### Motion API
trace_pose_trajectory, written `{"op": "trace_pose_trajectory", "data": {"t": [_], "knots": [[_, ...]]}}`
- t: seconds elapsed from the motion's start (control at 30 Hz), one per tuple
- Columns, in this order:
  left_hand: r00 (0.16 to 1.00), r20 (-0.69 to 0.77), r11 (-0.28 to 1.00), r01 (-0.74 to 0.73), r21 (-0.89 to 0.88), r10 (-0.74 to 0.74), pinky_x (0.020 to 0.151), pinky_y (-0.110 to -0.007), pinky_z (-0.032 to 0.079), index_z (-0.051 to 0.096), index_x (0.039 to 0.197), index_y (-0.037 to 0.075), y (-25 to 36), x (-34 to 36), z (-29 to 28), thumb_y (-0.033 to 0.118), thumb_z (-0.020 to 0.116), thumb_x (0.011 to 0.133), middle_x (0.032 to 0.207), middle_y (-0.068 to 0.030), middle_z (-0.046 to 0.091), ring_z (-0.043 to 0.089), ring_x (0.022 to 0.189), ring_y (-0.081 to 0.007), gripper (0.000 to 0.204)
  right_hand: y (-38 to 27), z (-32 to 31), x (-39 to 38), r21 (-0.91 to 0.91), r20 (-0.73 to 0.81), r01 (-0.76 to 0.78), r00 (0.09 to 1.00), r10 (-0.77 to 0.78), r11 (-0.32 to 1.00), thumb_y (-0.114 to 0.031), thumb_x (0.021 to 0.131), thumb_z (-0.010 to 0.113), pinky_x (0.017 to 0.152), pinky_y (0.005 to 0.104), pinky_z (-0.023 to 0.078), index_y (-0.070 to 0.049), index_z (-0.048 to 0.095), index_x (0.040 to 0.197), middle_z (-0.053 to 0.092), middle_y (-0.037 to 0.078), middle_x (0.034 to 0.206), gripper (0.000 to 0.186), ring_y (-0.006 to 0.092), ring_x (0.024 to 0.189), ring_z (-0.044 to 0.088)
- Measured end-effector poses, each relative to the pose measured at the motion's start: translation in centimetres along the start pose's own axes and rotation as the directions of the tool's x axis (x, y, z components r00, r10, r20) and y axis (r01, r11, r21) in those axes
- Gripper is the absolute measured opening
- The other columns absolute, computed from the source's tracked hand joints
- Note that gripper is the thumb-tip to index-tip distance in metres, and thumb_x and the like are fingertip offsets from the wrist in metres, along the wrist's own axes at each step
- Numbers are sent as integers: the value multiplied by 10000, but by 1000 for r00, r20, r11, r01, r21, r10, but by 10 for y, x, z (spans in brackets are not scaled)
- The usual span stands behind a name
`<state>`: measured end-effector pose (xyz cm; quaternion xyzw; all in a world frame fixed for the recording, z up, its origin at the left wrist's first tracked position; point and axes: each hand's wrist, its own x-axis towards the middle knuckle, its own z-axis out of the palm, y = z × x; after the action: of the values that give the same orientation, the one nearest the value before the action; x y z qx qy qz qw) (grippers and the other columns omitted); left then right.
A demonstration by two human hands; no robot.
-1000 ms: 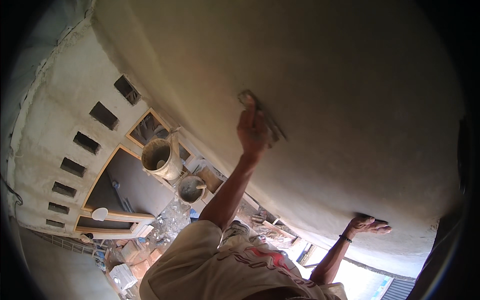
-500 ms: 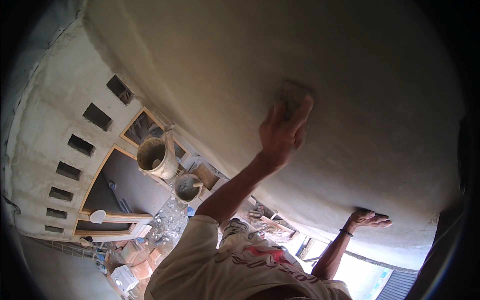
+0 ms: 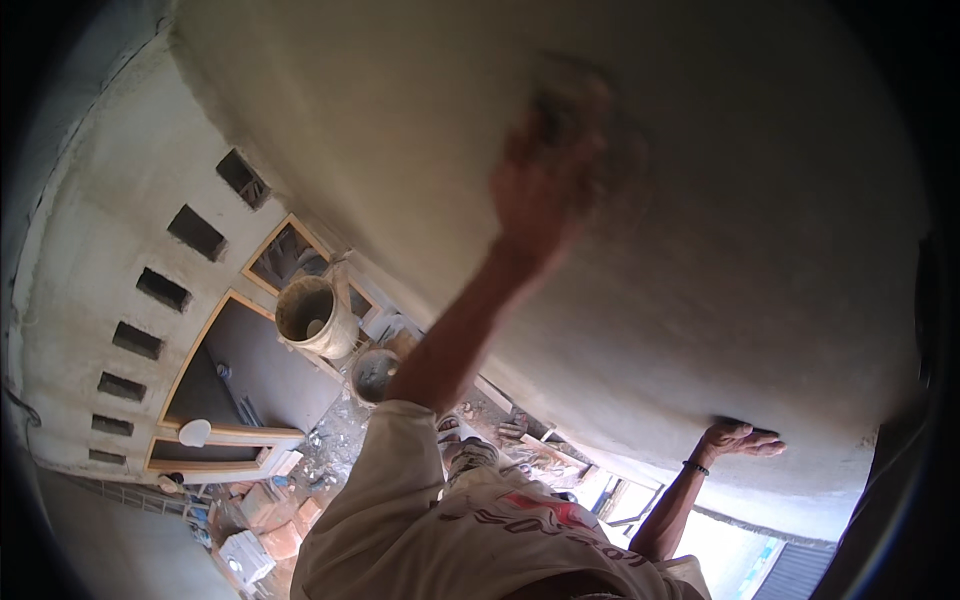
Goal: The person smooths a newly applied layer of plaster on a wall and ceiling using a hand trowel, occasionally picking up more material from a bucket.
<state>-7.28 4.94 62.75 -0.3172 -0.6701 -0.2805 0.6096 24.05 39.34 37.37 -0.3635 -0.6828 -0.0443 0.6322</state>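
My left hand [image 3: 545, 175] is raised high against the grey plastered wall [image 3: 700, 280], its fingers smeared by motion. They are closed round a hand float [image 3: 570, 85], a dark, flat, roughly rectangular tool pressed to the plaster. Its handle is mostly hidden by the hand and blurred. Lower and to the right, my right hand [image 3: 740, 440] rests on the same wall with its fingers stretched out, a dark bracelet on the wrist. Nothing shows in it, and a dark shadow lies along its upper edge.
Below on the left stand a mortar-caked bucket [image 3: 318, 318] and a round tub [image 3: 375, 374] of grey mix. Rubble and bricks [image 3: 285, 540] lie on the floor. A side wall has several square openings [image 3: 197, 232] and wood-framed windows [image 3: 235, 370].
My left hand has slid the float up and slightly left along the wall. My right hand stays in place.
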Motion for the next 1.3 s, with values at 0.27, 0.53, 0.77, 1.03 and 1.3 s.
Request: {"op": "trace_pose_trajectory", "data": {"t": [0.27,0.53,0.77,1.03,1.3], "knots": [[848,188,832,526,-176,-496,810,-390,532,547,1364,-42,13,-63,-5,123,569,970,1023,-208,661,665,887,-300,427,-5,2,-4,31,18,25,1000,-25,999,-554,1038,168,1188,634,14,-242,16,1598,-48,142,1656,659,389,1515,-46],[865,476,879,343,-331,-158,589,-373,531,656,1306,184,168,-172,-7,50,718,799,898,-162,542,598,709,-278,529,-2,2,-1,6,-1,-1,1000,1,1000,-537,1047,188,1211,591,26,-245,35,1598,-39,96,1662,642,343,1524,-41],[858,445,845,423,-327,-258,596,-370,546,506,1415,17,156,-56,2,136,649,904,997,-189,588,646,744,-304,544,3,-4,-10,71,80,11,997,-17,997,-417,1068,285,1202,568,22,-177,57,1602,-49,185,1650,628,397,1518,-25],[803,592,804,308,-510,68,583,-400,558,352,1489,-9,232,-101,8,326,708,881,968,-201,574,637,756,-338,781,-72,-45,13,337,135,-190,979,153,922,-116,944,530,1162,523,242,-34,388,1487,339,242,1538,567,438,1420,293],[694,625,724,216,-655,358,750,-424,587,305,1498,-22,188,-64,-11,482,574,956,1210,-232,584,653,1017,-381,788,-219,-58,47,351,340,-35,936,-93,936,-179,859,671,872,426,419,-123,560,1365,545,124,1249,522,321,1078,507]]}}
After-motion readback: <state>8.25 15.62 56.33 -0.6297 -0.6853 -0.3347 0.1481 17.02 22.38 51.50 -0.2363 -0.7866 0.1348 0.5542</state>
